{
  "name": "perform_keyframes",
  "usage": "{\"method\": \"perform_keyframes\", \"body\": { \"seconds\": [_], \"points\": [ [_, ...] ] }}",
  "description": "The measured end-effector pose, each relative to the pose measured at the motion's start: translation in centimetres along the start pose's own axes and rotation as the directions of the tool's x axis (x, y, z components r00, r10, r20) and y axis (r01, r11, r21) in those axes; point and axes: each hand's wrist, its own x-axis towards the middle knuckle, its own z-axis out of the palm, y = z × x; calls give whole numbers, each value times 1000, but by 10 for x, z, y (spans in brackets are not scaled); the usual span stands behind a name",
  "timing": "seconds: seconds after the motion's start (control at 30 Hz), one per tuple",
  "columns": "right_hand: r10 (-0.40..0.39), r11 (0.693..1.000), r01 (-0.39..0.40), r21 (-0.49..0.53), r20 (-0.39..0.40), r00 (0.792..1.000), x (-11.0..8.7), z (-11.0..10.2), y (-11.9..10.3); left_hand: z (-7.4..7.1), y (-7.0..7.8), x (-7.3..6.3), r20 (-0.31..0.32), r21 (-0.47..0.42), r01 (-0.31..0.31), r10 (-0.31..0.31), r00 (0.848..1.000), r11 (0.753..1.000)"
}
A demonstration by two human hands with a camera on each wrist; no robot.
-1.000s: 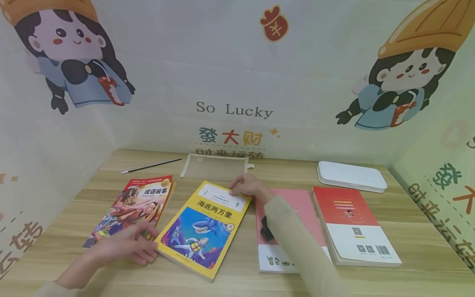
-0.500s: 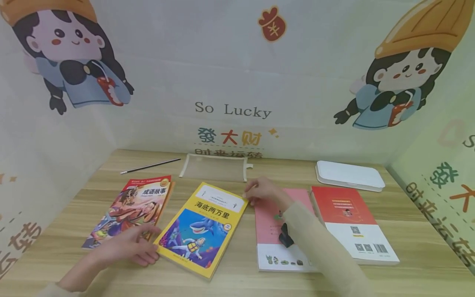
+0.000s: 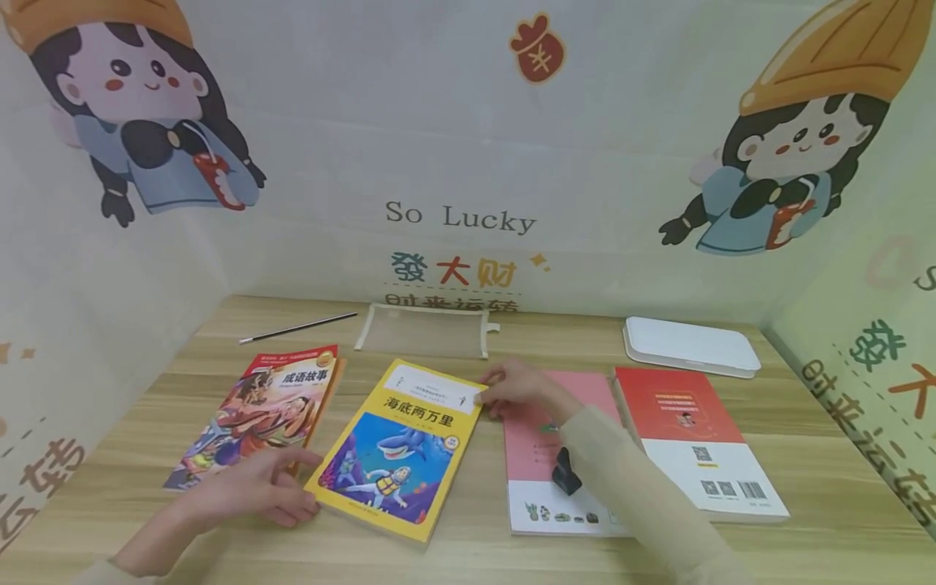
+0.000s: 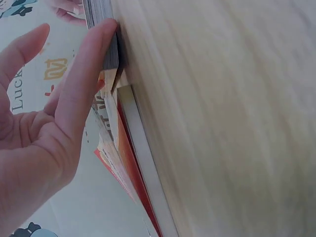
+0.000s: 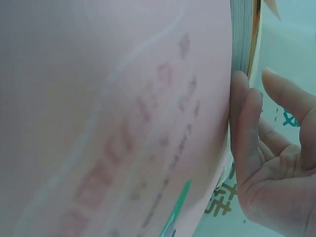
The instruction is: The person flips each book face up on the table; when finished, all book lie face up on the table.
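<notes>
A yellow paperback (image 3: 383, 463) with a shark and diver on its cover lies slightly turned between my hands. My left hand (image 3: 266, 491) touches its lower left edge; in the left wrist view, a straight fingertip (image 4: 106, 32) presses the page block, thumb held apart. At the upper right edge sits my right hand (image 3: 522, 390), whose extended fingers (image 5: 242, 108) meet the page edges in the right wrist view, thumb clear of the cover. Partly under my left hand is a red-topped storybook (image 3: 256, 406). My right forearm crosses a pink book (image 3: 530, 431) bearing a black clip (image 3: 565, 471).
A red and white book (image 3: 702, 414) lies face down at the right. Along the back are a white case (image 3: 691, 345), a mesh pouch (image 3: 424, 331) and a thin black pencil-like stick (image 3: 300, 327). A printed cloth (image 3: 468, 146) walls the table's back and sides.
My right hand has slid off the cover's top to the book's right edge. The yellow book has turned slightly, its top leftward and its bottom rightward. The left hand has shifted slightly.
</notes>
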Motion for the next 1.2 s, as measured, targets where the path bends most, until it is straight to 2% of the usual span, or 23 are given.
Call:
{"method": "perform_keyframes", "body": {
  "seconds": [0.4,0.73,1.03,1.2],
  "points": [
    [21,999,-19,39,-44,999,20,6,-6,6,0,-1,31,-63,28,-27,999,998],
    [36,999,-38,-14,-98,994,30,11,-14,5,3,0,51,-88,67,-63,997,994],
    [23,999,-22,26,-66,998,31,9,-16,1,3,-1,86,-74,37,-30,996,997],
    [-34,995,37,98,-25,999,24,3,-13,1,6,-2,85,-33,23,-20,996,999]
  ]
}}
